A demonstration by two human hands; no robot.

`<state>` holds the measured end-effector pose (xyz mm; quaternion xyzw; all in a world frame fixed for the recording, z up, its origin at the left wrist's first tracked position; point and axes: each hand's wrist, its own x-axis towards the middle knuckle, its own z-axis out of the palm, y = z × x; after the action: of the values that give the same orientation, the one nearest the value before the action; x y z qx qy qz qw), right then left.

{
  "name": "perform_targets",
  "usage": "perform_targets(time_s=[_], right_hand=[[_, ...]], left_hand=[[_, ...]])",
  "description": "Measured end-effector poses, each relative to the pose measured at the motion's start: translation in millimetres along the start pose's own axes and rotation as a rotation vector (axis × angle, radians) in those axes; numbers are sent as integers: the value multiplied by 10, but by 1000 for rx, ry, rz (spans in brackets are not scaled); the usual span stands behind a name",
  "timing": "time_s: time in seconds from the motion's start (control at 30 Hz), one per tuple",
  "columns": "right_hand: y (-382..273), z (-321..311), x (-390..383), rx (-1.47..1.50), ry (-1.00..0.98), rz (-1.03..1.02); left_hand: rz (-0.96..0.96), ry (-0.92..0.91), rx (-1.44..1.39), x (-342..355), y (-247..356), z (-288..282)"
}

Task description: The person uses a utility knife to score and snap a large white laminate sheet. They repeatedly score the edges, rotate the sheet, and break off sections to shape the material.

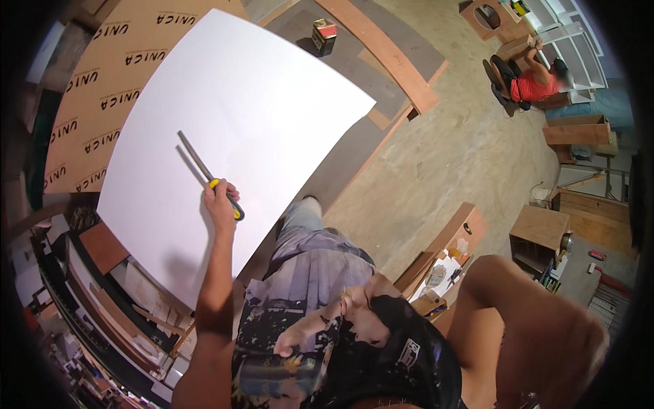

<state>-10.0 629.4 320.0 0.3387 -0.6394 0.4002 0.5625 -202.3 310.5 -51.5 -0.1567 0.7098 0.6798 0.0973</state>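
Observation:
My left hand [221, 198] is wrapped round the yellow-and-black handle of a long metal file [194, 154], held above a large white sheet [252, 102] that casts back its shadow. The sheet lies over a grey board [334, 160] and beside a brown printed board [102, 61]. At the lower right my right arm is bent and raised close to the camera; my right hand [589, 344] is blurred at the edge, so its fingers cannot be made out. My paint-spotted dark shirt shows below.
A can [323, 37] and a long wooden plank [381, 51] lie on the boards. A co-worker in red [531, 85] crouches by white cabinets [575, 54] across the concrete floor [443, 157]. Wooden boxes [538, 228] and planks [453, 225] stand at the right; stacked offcuts [102, 252] lie left.

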Motion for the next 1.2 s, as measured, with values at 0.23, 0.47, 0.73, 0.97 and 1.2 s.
perform_targets(time_s=[0.23, 0.47, 0.73, 0.97, 1.2], right_hand=[[1593, -623, -910, -481, -481, 527], [3926, -1969, -2431, -511, -939, 1308], [3686, -3916, -4944, -334, -1182, 1858], [4906, -4195, -5078, 23, -1442, 2117], [7799, -4700, -5527, -137, -1701, 1342]], left_hand=[[168, 176, 335, 533, 88, 931], [202, 196, 153, 1033, 501, 2496], [172, 609, 32, 1249, 378, 3141], [165, 876, 40, 1133, 523, 3383], [-121, 820, -328, 642, 1065, 4316]])
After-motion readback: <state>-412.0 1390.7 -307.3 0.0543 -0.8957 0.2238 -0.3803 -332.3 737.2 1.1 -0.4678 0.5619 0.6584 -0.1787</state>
